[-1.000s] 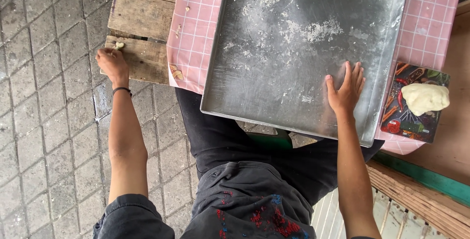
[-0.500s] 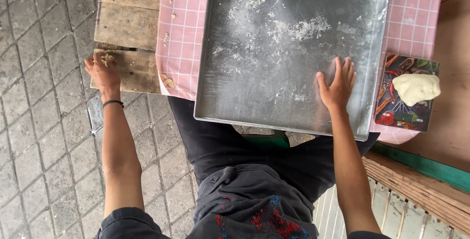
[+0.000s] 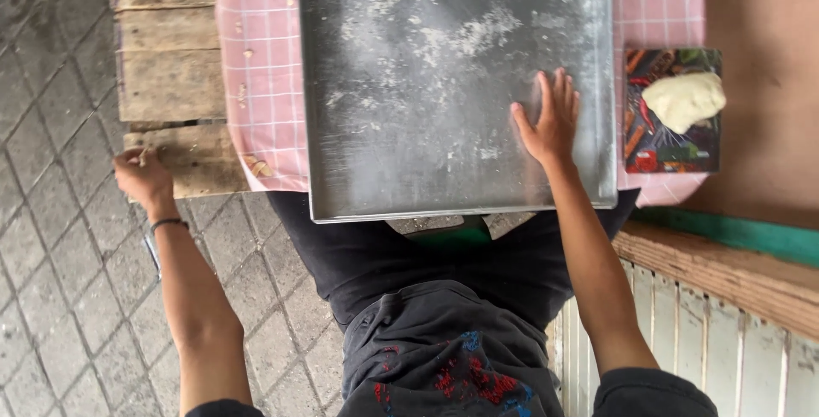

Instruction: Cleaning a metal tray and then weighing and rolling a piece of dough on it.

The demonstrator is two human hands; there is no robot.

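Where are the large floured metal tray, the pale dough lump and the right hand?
large floured metal tray [image 3: 426, 84], head view, bare middle.
pale dough lump [image 3: 682, 99], head view, its centre.
right hand [image 3: 548, 122], head view, back of hand.

A rough wooden plank table [image 3: 166, 84] stands on a grey paved floor [image 3: 51, 297]. Over it lies a pink checked cloth [image 3: 260, 67], crumbs of dough scattered along its left part. On the cloth sits a large square metal tray [image 3: 426, 67] — dusted with flour — and, to its right, a colourful patterned board [image 3: 661, 139] bearing a lump of pale dough [image 3: 682, 99].
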